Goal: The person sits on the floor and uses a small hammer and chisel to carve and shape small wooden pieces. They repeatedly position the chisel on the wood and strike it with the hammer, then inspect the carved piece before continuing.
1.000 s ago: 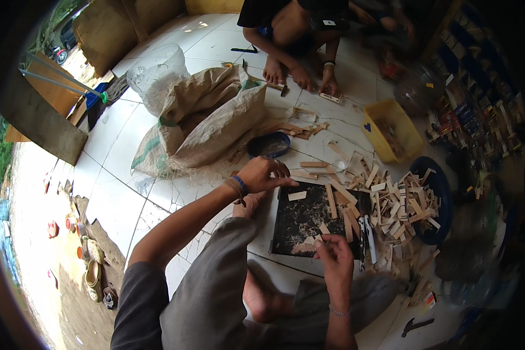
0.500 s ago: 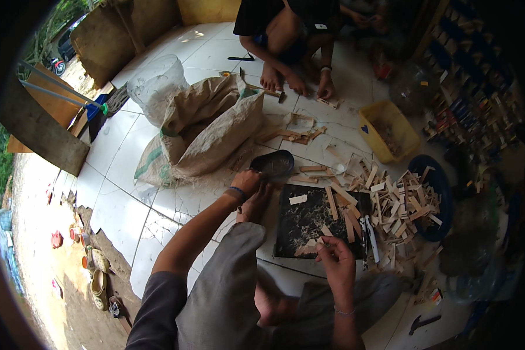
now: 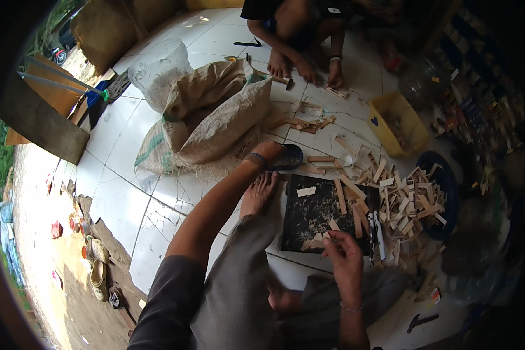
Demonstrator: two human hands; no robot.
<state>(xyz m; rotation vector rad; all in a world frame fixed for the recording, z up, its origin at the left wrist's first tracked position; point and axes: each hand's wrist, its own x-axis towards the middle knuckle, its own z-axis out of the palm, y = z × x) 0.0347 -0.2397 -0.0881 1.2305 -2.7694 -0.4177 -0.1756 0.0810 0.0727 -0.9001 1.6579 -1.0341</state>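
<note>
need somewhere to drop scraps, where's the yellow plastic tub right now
In the head view the yellow plastic tub sits on the white tiled floor at upper right, just above the pile of small wooden sticks.

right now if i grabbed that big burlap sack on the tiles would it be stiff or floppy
Probably floppy: the burlap sack lies slumped and creased on the white floor tiles, its mouth folded over. It bulges as if part full, so likely heavy and saggy to lift. The coarse weave should grip, not slip.

Wood strip pile [image 3: 402, 192] crowds the dark board's [image 3: 315, 219] right side. Burlap sacks [image 3: 216, 116] block far left. Bare tiles [image 3: 122, 198] left stay passable.
</note>
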